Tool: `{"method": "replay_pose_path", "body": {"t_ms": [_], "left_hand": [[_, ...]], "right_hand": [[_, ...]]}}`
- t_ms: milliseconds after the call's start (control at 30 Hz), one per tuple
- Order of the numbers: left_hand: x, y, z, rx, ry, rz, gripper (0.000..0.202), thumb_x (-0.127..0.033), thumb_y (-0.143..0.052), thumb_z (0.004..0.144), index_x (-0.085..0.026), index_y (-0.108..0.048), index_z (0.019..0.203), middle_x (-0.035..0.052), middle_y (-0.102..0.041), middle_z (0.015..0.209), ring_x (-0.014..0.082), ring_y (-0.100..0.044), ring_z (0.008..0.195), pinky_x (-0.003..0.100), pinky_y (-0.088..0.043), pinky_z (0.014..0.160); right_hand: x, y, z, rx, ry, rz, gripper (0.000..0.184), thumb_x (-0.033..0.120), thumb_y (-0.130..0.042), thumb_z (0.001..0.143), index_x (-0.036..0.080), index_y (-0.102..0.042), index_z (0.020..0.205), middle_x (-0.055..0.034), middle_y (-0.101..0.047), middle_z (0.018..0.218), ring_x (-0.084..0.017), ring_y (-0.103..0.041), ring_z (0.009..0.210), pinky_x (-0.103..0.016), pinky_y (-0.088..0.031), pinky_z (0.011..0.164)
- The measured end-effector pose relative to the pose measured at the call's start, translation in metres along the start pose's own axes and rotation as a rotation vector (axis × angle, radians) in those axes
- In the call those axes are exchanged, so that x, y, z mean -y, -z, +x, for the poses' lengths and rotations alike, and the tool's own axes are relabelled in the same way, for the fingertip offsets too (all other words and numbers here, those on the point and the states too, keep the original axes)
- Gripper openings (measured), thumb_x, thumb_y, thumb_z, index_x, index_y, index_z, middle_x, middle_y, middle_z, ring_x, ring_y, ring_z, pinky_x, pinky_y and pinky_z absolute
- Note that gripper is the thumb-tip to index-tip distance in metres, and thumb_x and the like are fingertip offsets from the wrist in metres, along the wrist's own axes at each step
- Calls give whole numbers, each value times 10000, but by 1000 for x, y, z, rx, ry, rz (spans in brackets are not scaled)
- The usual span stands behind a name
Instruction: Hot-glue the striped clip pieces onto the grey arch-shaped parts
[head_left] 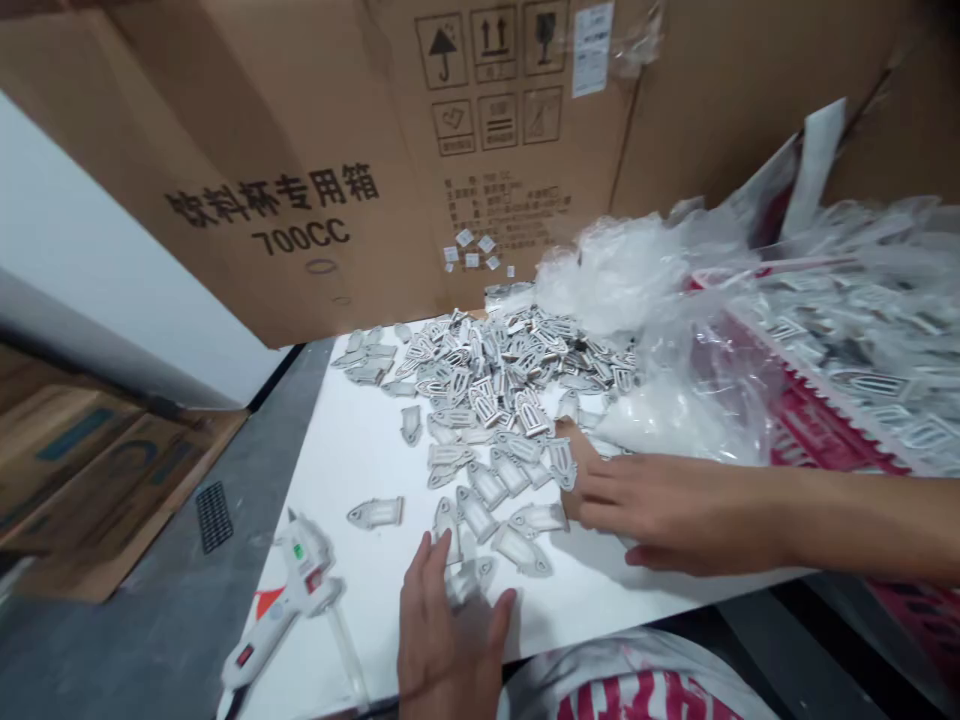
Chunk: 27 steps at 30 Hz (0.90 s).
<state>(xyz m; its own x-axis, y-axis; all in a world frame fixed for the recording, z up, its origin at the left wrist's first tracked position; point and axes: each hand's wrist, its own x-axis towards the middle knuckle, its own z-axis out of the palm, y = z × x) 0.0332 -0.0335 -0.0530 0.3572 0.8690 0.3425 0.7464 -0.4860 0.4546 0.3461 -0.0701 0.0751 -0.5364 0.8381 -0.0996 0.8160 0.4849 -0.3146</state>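
Observation:
My left hand [448, 630] is at the near edge of the white table [315, 470], fingers and thumb spread around small grey pointed plastic pieces [466, 580]. It does not grip them firmly. My right hand [660, 510] reaches in from the right with fingers stretched out. Its fingertips touch a brown cardboard strip [576, 450] beside the loose pieces. Between the hands lie several pale pieces with a hole at the tip [520, 550]. Behind them rises a heap of similar pieces [510, 350]. One single piece [375, 513] lies apart on the left.
A white glue gun [289, 590] lies at the table's left edge. Clear plastic bags [660, 300] and a pink-and-white sack of pieces [832, 420] stand at the right. A large cardboard box [405, 200] walls off the back. Flattened cardboard [97, 460] is on the floor at left.

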Motion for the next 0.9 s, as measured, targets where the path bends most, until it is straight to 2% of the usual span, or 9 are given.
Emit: {"method": "replay_pose_path", "body": {"t_ms": [67,133,300,400,500,567,667,767,900], "left_hand": [[-5,5,-11,3,-2,9,680,-449,-669,979,-237,-427,1578,165,-516,1579,347,-578,1398,512,-583,1071],[-6,5,-21,-1,21,30,612,-400,-651,982,-238,-473,1545,168,-552,1530,367,-592,1357,548,-602,1021],[-4,-5,-34,-42,114,-109,565,-296,-582,991,-247,-476,1544,163,-589,1470,358,-604,1343,565,-613,1026],[-6,-6,-36,-68,217,-301,628,-258,-563,1003,-249,-402,1610,167,-517,1538,323,-600,1379,499,-628,1048],[-9,-3,-35,-96,300,-455,643,-227,-537,1020,-253,-366,1639,172,-457,1559,287,-630,1354,438,-640,1041],[-11,-2,-36,-116,343,-508,638,-221,-535,1021,-253,-369,1636,170,-458,1535,272,-660,1314,413,-656,1016],[-13,-4,-39,-171,367,-509,626,-202,-568,994,-230,-416,1600,173,-474,1487,279,-678,1294,408,-672,991],[-16,-10,-42,-216,339,-431,614,-197,-604,971,-189,-457,1568,197,-480,1470,297,-694,1267,439,-683,981],[-16,-12,-44,-208,255,-235,574,-224,-638,958,-183,-512,1517,216,-514,1463,341,-682,1248,516,-675,966]], "right_hand": [[-1,-23,21,85,121,-34,534,256,-918,804,171,-669,1268,-148,-687,1284,-332,-635,1162,-449,-554,932],[-5,-38,39,107,199,-59,688,271,-916,802,133,-609,1402,-210,-612,1435,-385,-566,1298,-504,-522,1032],[-10,-66,86,57,386,-2,1013,320,-880,766,125,-404,1639,-302,-332,1702,-488,-289,1580,-679,-254,1250],[-8,-81,113,37,464,24,1104,409,-830,783,171,-278,1708,-283,-134,1785,-492,-115,1643,-736,-99,1270],[-3,-95,134,4,499,25,1099,535,-792,839,217,-233,1730,-221,-47,1812,-477,-34,1656,-727,-36,1278],[2,-103,143,-42,485,23,1026,620,-734,898,215,-274,1721,-213,-118,1808,-484,-61,1652,-723,-32,1277],[8,-113,150,-95,449,10,845,688,-601,984,191,-429,1645,-226,-352,1731,-470,-216,1613,-695,-78,1277],[13,-113,153,-114,433,-22,663,700,-543,1012,202,-613,1444,-195,-577,1512,-400,-434,1452,-626,-179,1256],[13,-107,165,-123,476,-86,524,714,-600,945,249,-684,1170,-114,-658,1172,-330,-537,1145,-534,-361,1077]]}}
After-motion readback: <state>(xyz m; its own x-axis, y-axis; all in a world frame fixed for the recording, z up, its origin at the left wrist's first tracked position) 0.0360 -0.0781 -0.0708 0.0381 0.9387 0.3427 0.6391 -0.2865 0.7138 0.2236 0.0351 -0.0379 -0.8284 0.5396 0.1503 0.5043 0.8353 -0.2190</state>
